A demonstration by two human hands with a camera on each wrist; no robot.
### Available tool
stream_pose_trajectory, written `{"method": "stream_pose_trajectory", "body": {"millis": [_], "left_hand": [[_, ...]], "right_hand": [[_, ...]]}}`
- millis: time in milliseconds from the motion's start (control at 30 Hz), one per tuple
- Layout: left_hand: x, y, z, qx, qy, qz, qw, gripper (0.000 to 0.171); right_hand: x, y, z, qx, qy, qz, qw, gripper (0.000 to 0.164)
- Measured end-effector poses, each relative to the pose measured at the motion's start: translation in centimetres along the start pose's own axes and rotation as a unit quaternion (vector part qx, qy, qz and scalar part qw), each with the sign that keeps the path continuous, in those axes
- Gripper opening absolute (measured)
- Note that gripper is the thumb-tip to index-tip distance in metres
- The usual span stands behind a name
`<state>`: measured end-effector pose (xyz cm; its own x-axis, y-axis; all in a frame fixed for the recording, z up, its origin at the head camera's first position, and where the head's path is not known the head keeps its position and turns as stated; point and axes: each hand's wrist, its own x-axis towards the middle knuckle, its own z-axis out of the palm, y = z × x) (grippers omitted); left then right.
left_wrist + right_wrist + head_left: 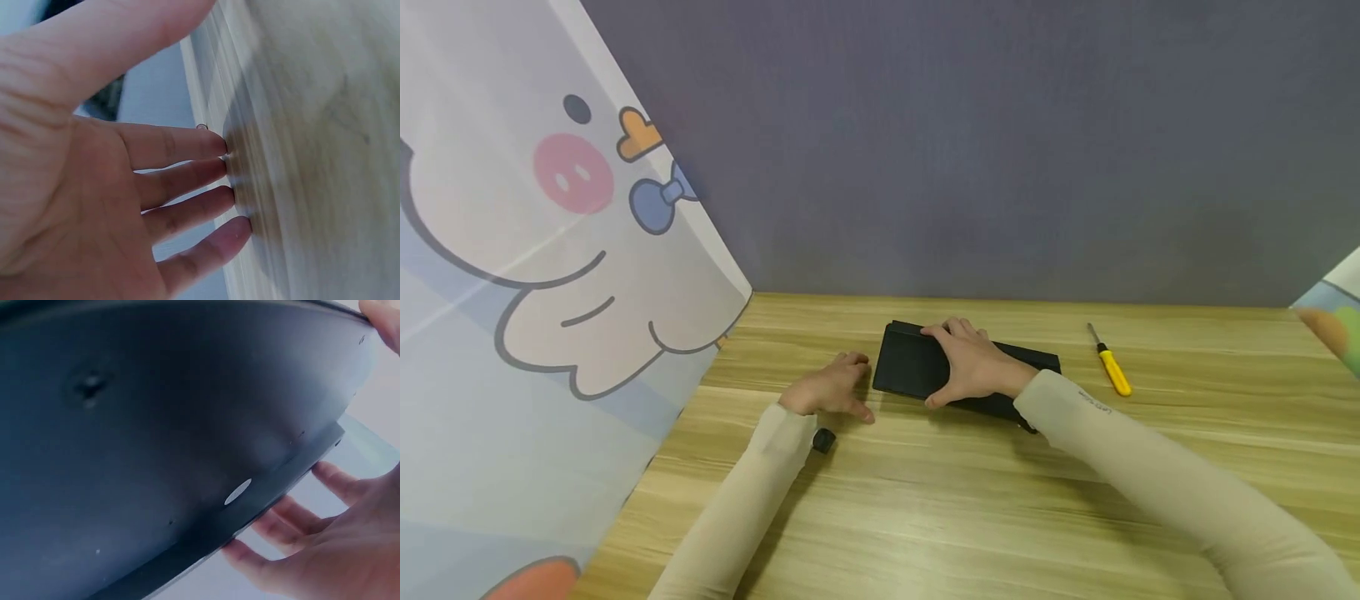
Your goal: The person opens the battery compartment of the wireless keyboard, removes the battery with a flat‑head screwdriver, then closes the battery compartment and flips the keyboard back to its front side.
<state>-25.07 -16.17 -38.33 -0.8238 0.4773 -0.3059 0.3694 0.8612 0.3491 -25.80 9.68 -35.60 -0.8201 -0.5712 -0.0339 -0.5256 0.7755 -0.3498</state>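
Note:
A long, flat black case (912,367) is held above the wooden table by my right hand (976,365), which spans its width. The thumb is on the near edge and the fingertips are on the far edge. The right wrist view shows the case's dark face, with a cross-head screw (90,387), small holes and a pale oval opening. My left hand (831,387) is just off the case's left end, holding nothing. In the left wrist view its fingers are nearly straight, fingertips at the tabletop.
To the right of the case lies a screwdriver (1114,371) with a yellow handle. A small black block (823,440) sits beside the left cuff. A grey wall (1000,167) backs the table (925,517), and a cartoon-printed curtain (550,317) borders it on the left.

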Motion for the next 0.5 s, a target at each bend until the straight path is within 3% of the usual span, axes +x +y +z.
{"method": "stream_pose_trajectory", "body": {"millis": [300, 500], "left_hand": [[0.3, 0.1, -0.1, -0.003, 0.007, -0.009, 0.9999, 0.086], [0.4, 0.2, -0.3, -0.007, 0.008, 0.005, 0.9999, 0.078]], "right_hand": [[-0.4, -0.2, -2.4, 0.054, 0.042, -0.022, 0.997, 0.111], [-0.9, -0.6, -3.5, 0.088, 0.078, -0.046, 0.992, 0.112]]}}
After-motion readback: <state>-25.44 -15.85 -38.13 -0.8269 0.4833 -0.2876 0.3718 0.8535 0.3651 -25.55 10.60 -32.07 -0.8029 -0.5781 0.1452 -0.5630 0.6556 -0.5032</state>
